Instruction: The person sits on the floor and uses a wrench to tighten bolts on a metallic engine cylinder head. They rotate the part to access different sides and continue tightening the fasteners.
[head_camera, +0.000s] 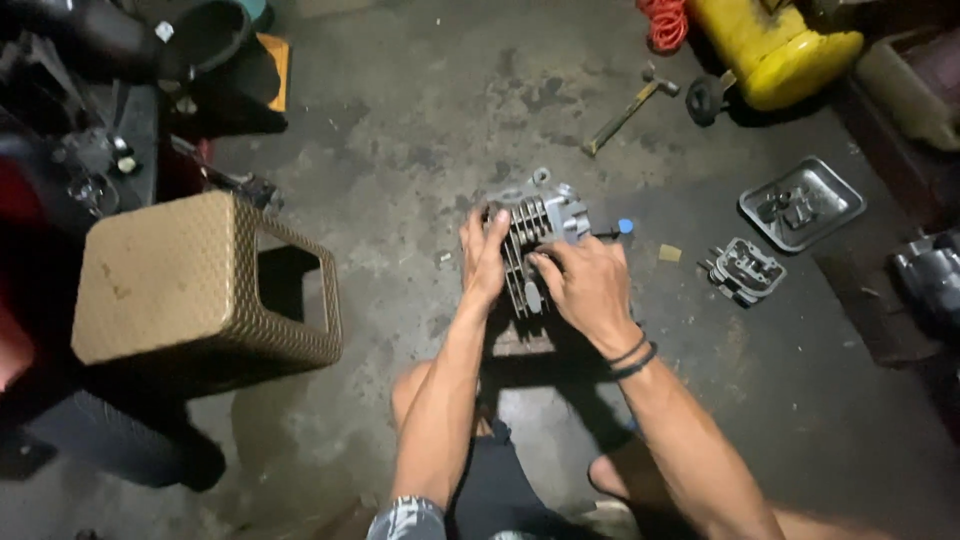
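The finned metal cylinder head (535, 240) is gripped above the concrete floor (420, 120) by the left hand (484, 255) and right hand (590, 285), and could slip from greasy fingers.

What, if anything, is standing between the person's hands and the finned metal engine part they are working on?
Nothing visible does. The left hand and right hand both grip the finned engine part directly, held above the concrete floor.

Cylinder head (535, 240) on floor (400, 130) between hands; stool (190, 285) left, tray (802, 203) right (hammer (628, 110) behind)
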